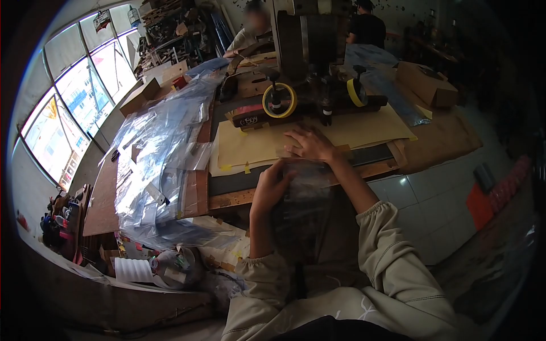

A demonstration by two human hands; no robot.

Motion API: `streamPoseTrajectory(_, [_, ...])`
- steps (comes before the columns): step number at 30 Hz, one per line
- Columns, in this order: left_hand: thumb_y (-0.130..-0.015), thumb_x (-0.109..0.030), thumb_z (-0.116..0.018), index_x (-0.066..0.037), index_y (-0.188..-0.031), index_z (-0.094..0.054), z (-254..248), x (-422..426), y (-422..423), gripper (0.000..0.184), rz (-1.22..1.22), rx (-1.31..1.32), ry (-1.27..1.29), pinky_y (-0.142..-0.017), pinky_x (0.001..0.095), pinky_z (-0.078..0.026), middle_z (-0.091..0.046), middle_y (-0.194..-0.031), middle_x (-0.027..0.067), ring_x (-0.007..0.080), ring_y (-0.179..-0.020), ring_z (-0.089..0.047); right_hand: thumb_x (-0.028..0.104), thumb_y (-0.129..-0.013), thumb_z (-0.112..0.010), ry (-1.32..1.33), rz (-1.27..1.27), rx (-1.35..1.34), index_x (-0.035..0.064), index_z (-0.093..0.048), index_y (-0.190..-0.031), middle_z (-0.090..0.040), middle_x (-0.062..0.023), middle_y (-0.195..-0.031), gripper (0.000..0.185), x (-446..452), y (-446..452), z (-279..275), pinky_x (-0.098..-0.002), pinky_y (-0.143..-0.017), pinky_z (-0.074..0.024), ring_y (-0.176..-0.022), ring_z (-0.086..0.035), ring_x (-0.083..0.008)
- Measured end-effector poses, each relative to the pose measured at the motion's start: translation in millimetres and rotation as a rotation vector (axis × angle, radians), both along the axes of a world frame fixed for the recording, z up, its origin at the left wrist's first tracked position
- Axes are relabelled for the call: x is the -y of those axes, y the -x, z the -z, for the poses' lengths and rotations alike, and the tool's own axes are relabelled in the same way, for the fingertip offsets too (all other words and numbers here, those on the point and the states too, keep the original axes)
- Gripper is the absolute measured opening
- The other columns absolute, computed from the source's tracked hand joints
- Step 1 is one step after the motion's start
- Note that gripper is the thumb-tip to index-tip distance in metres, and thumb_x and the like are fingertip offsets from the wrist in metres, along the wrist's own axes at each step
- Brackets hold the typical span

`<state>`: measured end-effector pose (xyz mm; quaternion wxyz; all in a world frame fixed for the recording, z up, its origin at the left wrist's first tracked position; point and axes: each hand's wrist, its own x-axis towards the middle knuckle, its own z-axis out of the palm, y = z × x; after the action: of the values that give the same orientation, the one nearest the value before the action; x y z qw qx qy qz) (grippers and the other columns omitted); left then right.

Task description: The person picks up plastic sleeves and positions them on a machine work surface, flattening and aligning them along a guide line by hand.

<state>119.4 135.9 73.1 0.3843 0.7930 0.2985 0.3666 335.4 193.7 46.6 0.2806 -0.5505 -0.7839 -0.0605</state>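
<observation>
A clear plastic sheet [310, 181] hangs over the table's front edge, below and between my hands. My left hand [272, 183] is at this edge with fingers curled, closed on the sheet's left side; its fingertips are partly hidden. My right hand [309, 144] lies with fingers spread on the yellowish board [352, 134], at the sheet's upper part. Just beyond the fingers stands a press [310, 45] with a dark horizontal bar [256, 119] low over the board. Rolls of yellow tape [295, 102] hang on its front.
A shiny heap of clear plastic sheets [162, 148] covers the table's left side. Cardboard boxes [426, 85] sit at the back right. Brown cardboard [441, 145] extends over the right side. One person [250, 28] is behind the press, another [367, 25] further back.
</observation>
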Motion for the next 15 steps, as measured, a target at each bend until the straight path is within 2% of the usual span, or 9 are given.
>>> streamPoseTrajectory(3, [-0.086, -0.013, -0.065, -0.004, -0.115, -0.063, 2.1, 0.2, -1.0, 0.030, 0.010, 0.053, -0.002, -0.076, 0.0310, -0.047, -0.067, -0.091, 0.0149, 0.0221, -0.077, -0.061, 0.052, -0.088, -0.054, 0.019, -0.005, -0.023, 0.0140, -0.060, -0.124, -0.055, -0.0148, -0.125, 0.052, -1.4, -0.9, 0.7, -0.0467, -0.104, -0.0381, -0.120, -0.051, -0.0341])
streamPoseTrajectory(6, [-0.086, -0.013, -0.065, -0.004, -0.114, -0.063, 0.4, 1.3, -0.8, 0.029, 0.004, 0.048, -0.002, -0.078, 0.0311, -0.048, -0.068, -0.092, 0.0152, 0.0226, -0.079, -0.063, 0.046, -0.089, -0.056, -0.042, 0.003, 0.035, 0.0097, -0.058, -0.124, -0.056, -0.0116, -0.121, 0.050, 2.0, 0.4, -1.6, -0.0443, -0.099, -0.0415, -0.115, -0.054, -0.0312])
streamPoseTrajectory(15, [-0.085, -0.013, -0.066, -0.006, -0.115, -0.064, 3.2, -0.1, -1.2, 0.031, 0.010, 0.058, 0.038, -0.068, 0.0297, -0.045, -0.067, -0.088, 0.0124, 0.0178, -0.066, -0.051, 0.045, -0.089, -0.057, -0.033, -0.016, 0.023, 0.0106, -0.058, -0.125, -0.055, -0.0121, -0.122, 0.050, 1.6, -0.4, -2.3, -0.0444, -0.097, -0.0431, -0.114, -0.055, -0.0324])
